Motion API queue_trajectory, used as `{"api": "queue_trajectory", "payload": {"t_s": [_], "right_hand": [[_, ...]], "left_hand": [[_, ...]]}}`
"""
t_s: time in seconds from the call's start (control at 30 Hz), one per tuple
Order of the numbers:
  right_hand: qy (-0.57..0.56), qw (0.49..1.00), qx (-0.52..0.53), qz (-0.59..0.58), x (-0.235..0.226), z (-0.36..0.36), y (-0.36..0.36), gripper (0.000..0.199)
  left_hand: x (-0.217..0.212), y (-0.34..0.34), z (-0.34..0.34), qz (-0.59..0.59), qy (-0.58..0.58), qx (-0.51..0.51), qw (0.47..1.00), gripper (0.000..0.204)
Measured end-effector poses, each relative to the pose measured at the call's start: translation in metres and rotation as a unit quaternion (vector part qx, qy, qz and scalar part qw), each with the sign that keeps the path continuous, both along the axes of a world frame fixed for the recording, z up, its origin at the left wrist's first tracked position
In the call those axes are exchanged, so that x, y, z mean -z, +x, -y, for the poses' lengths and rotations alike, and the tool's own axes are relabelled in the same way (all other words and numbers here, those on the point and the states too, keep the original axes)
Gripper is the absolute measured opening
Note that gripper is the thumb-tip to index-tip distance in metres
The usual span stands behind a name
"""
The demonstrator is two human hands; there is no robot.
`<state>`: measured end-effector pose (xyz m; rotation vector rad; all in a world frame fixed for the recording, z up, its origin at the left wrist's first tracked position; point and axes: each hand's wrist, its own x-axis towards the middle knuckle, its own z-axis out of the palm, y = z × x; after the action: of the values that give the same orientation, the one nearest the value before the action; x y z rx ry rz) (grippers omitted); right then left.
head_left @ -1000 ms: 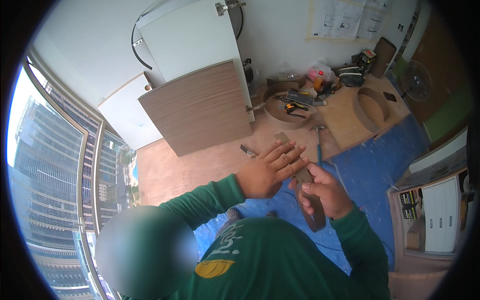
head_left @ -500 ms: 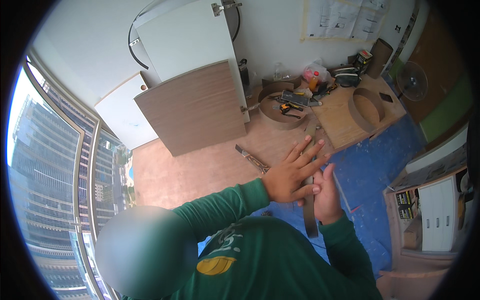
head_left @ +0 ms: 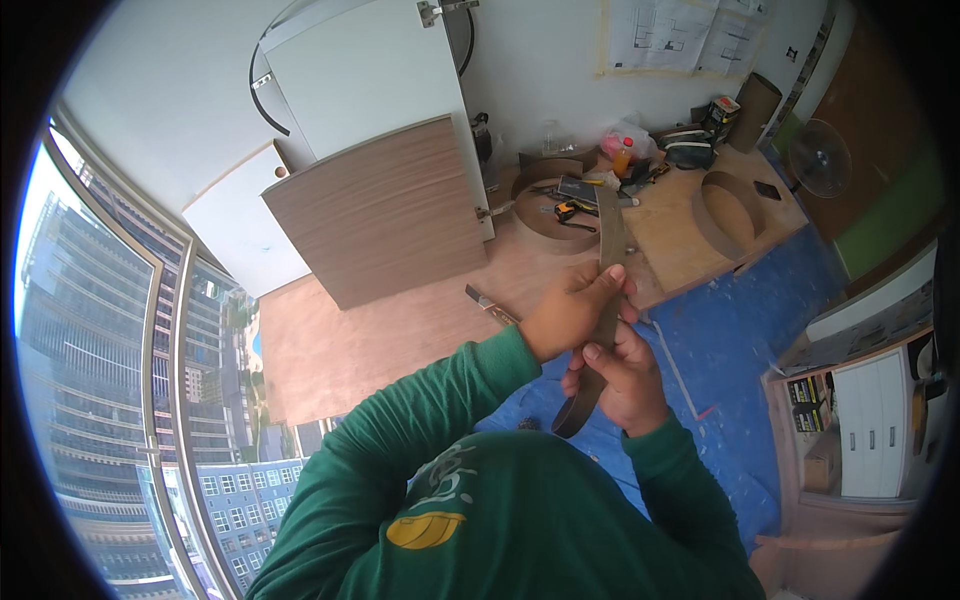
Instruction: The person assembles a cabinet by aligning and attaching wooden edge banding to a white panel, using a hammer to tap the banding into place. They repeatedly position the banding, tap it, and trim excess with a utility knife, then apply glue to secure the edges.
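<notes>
We clamp our left hand (head_left: pixel 572 308) and, nearer our body, our right hand (head_left: pixel 630 385) on a long, thin, grey-brown strip (head_left: pixel 611 235), its far end over the pinkish-brown wooden worktop (head_left: pixel 345 350), its curled near end above blue floor sheeting (head_left: pixel 715 340).

Grey-brown strip (head_left: pixel 611 238), green shirt (head_left: pixel 580 515) with yellow-and-white print (head_left: pixel 426 531), wood-grained brown panel (head_left: pixel 375 215), blue floor sheet (head_left: pixel 735 325)

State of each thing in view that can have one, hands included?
Left hand: closed on strip
Right hand: closed on strip
Strip: held, lower end curled
Curled band: bent into a loop, on the bench
Bottle: upright, red cap on
White cabinet doors: shut
Drawings: taped to wall
Blue sheet: spread on floor
Fan: can't tell if spinning
</notes>
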<state>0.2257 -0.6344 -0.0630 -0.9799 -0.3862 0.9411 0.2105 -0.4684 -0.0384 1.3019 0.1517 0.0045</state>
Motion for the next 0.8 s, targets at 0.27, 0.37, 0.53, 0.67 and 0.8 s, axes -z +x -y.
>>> {"api": "queue_trajectory", "payload": {"t_s": [0.27, 0.37, 0.53, 0.67, 0.8], "right_hand": [[-0.063, 0.990, -0.094, 0.081, 0.009, -0.004, -0.013, 0.027], [-0.027, 0.989, -0.065, 0.133, 0.001, -0.007, -0.002, 0.027], [-0.070, 0.986, -0.065, 0.133, -0.010, -0.006, 0.002, 0.026], [-0.105, 0.976, -0.103, 0.159, -0.014, -0.003, 0.002, 0.026], [-0.121, 0.972, -0.131, 0.152, -0.019, 0.003, 0.000, 0.026]], "left_hand": [[-0.010, -0.003, -0.021, 0.080, -0.005, -0.076, 0.994, 0.047], [0.005, -0.022, -0.005, 0.090, -0.013, -0.022, 0.996, 0.036], [0.006, -0.044, -0.009, 0.086, -0.030, -0.031, 0.995, 0.028], [-0.006, -0.038, -0.020, 0.082, -0.020, -0.093, 0.992, 0.041], [-0.013, -0.027, -0.034, 0.067, -0.040, -0.169, 0.983, 0.051]]}}
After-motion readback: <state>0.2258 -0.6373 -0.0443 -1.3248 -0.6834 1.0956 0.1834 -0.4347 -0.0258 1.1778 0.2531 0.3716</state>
